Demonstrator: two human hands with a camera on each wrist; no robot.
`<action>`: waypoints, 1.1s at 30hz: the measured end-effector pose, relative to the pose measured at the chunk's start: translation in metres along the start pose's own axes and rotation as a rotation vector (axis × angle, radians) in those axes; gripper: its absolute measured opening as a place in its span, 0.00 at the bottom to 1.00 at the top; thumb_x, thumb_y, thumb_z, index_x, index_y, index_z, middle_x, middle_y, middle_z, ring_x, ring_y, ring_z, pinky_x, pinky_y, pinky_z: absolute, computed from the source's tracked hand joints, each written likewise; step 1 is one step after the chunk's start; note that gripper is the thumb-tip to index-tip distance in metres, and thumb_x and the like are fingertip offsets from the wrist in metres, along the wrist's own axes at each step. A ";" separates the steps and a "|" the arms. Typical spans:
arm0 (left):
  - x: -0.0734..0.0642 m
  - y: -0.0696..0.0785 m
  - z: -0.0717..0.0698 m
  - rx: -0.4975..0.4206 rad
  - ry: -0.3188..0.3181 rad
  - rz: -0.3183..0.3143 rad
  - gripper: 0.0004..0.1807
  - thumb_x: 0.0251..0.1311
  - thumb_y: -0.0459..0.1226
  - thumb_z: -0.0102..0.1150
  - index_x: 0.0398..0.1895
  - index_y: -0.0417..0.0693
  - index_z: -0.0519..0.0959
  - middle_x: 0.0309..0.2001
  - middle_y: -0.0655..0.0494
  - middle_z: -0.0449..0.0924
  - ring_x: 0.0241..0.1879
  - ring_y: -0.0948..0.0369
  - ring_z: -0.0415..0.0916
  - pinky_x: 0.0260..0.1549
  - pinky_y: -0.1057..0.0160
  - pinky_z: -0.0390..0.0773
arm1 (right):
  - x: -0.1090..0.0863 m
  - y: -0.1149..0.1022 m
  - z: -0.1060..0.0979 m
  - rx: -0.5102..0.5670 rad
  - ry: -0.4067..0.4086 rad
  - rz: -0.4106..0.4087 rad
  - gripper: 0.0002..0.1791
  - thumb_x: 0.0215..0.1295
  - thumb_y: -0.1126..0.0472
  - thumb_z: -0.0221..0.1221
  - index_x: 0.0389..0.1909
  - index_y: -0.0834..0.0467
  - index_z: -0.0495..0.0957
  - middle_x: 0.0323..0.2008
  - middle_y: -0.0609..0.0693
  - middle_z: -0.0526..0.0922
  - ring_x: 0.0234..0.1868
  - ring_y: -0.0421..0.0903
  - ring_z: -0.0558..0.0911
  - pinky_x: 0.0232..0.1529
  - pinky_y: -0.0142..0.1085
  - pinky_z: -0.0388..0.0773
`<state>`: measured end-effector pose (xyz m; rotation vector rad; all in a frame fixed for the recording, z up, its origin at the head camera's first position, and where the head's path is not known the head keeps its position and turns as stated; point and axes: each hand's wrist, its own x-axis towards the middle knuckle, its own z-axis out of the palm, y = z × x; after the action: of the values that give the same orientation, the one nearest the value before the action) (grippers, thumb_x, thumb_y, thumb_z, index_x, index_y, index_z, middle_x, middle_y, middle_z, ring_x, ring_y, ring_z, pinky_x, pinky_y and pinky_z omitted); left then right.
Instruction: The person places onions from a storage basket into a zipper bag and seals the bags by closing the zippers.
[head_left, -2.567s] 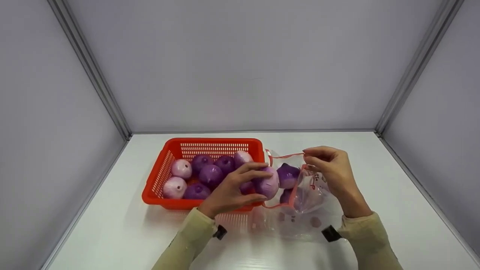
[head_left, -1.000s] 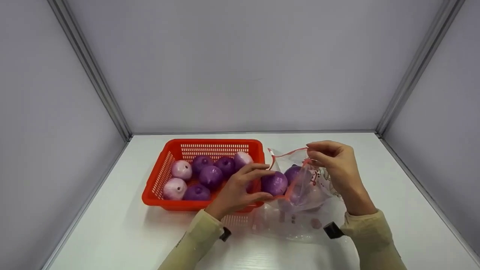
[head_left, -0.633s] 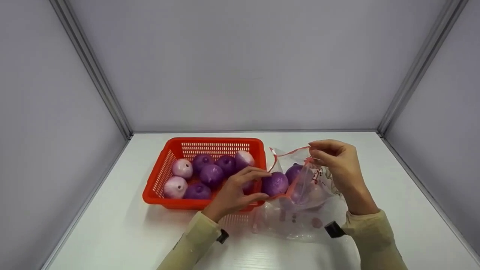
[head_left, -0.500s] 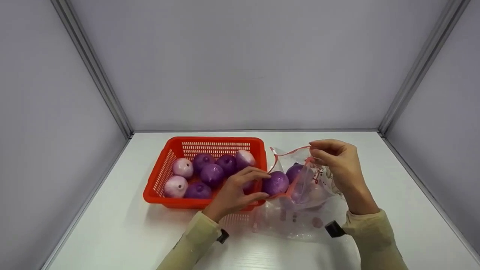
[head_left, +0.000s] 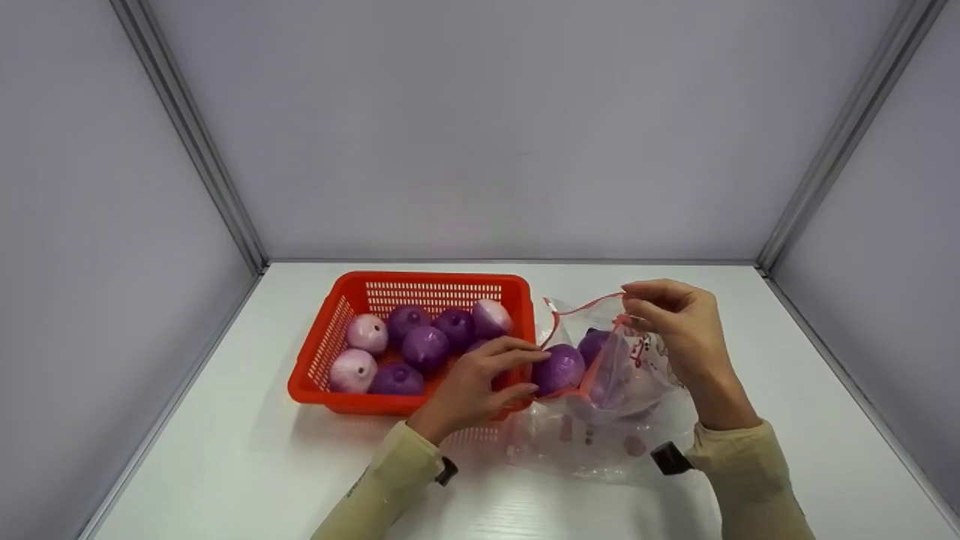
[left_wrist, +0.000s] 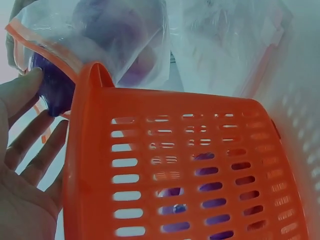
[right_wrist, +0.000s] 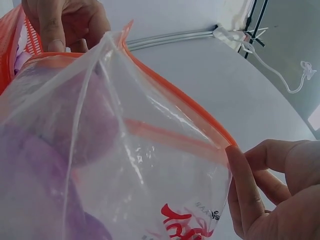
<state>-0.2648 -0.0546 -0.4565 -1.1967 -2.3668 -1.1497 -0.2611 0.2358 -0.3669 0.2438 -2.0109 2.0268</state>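
A purple toy onion [head_left: 561, 369] sits in the mouth of a clear zip bag [head_left: 645, 375] edged in red. My left hand [head_left: 476, 382] reaches over the basket's right rim, fingers extended and spread. In the left wrist view its thumb tip and fingertips are at the near end of the onion [left_wrist: 56, 90]. With thumb and fingers, my right hand [head_left: 686, 330] pinches the bag's upper right edge and keeps the mouth spread apart. Another purple onion [head_left: 592, 343] lies deeper inside. Through the plastic, the right wrist view shows purple shapes blurred.
A red slotted basket [head_left: 435, 276] stands left of the bag, with several purple and pale pink onions [head_left: 426, 349] in it. More clear plastic [head_left: 592, 454] with red prints lies flat on the white table [head_left: 225, 465] in front. Grey panels [head_left: 510, 135] enclose the back and sides.
My left hand has carried an onion rightward from the basket's edge into the bag's mouth, and its fingers have loosened. My right hand has shifted slightly up and right with the bag edge.
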 end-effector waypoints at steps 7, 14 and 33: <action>-0.003 -0.004 -0.014 -0.009 0.034 -0.038 0.24 0.68 0.43 0.68 0.67 0.61 0.79 0.63 0.61 0.80 0.63 0.60 0.77 0.64 0.60 0.78 | 0.000 0.001 0.000 0.000 0.010 0.006 0.09 0.66 0.72 0.66 0.45 0.72 0.86 0.33 0.49 0.87 0.31 0.43 0.87 0.35 0.34 0.88; -0.011 -0.018 -0.037 0.045 0.079 -0.162 0.27 0.67 0.40 0.68 0.70 0.58 0.76 0.63 0.57 0.78 0.64 0.57 0.76 0.69 0.54 0.75 | 0.000 0.003 -0.001 -0.015 -0.004 0.014 0.06 0.66 0.72 0.66 0.42 0.64 0.89 0.34 0.47 0.87 0.32 0.42 0.86 0.37 0.34 0.88; 0.006 -0.044 -0.018 0.208 -0.232 -0.498 0.38 0.67 0.45 0.67 0.78 0.54 0.66 0.77 0.50 0.65 0.76 0.45 0.63 0.75 0.40 0.63 | -0.003 0.004 -0.006 -0.017 0.005 0.019 0.11 0.66 0.72 0.66 0.46 0.74 0.84 0.33 0.47 0.87 0.32 0.41 0.87 0.36 0.33 0.88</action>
<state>-0.3043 -0.0804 -0.4651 -0.7232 -2.9848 -0.8892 -0.2593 0.2416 -0.3714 0.2161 -2.0341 2.0186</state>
